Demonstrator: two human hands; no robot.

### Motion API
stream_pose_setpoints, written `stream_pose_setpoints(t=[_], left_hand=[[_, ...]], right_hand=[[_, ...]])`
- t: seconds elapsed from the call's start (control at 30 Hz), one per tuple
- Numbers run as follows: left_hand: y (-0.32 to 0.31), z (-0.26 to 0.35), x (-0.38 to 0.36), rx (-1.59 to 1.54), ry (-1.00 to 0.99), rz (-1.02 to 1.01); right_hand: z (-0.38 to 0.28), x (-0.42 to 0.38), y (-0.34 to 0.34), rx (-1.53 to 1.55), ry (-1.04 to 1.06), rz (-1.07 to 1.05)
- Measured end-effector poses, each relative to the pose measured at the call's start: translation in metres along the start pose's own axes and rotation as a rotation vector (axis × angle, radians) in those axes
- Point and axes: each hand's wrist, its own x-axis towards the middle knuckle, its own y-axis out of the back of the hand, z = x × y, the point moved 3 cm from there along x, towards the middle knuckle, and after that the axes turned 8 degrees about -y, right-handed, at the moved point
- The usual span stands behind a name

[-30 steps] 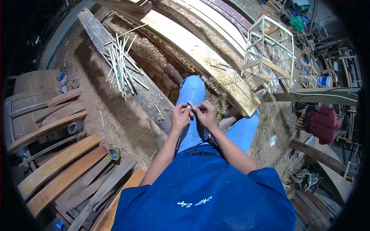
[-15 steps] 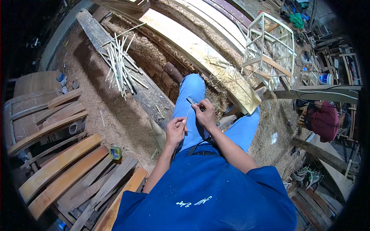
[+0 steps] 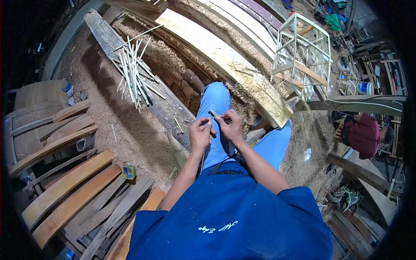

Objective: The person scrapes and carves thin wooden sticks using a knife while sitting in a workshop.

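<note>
Over a sawdust floor (image 3: 108,130), left hand (image 3: 200,133) pinches a thin stick (image 3: 205,134); right hand (image 3: 232,128) grips a blade (image 3: 214,113).

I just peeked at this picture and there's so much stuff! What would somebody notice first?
First, the two hands in the middle: the left hand pinches a thin bamboo stick while the right hand holds a small blade against it, above the knees in blue trousers. Next, a pile of pale sticks lies on a plank at upper left. At upper right stands a slatted wooden cage.
</note>
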Motion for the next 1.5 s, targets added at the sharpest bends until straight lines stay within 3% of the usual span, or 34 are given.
stream_pose_setpoints(t=[0.2,0.63,0.8,0.93,1.43,1.5], left_hand=[[0.004,0.003,-0.005,-0.057,0.036,-0.060],[0.011,-0.003,-0.018,0.039,0.063,0.005],[0.008,0.004,-0.012,0.032,0.084,-0.034],[0.010,-0.007,-0.009,0.079,0.025,-0.054],[0.014,-0.008,-0.015,0.057,-0.004,-0.009],[0.015,-0.007,-0.016,-0.035,0.061,-0.021]], right_hand=[[-0.001,0.001,0.000,-0.031,0.006,-0.018],[-0.004,0.002,-0.003,-0.092,-0.054,0.007],[-0.007,0.000,0.000,-0.089,0.017,-0.060],[-0.008,0.001,-0.001,-0.114,-0.013,-0.063],[-0.006,0.002,-0.007,-0.132,-0.023,0.017],[-0.005,0.001,-0.005,-0.114,-0.017,-0.022]])
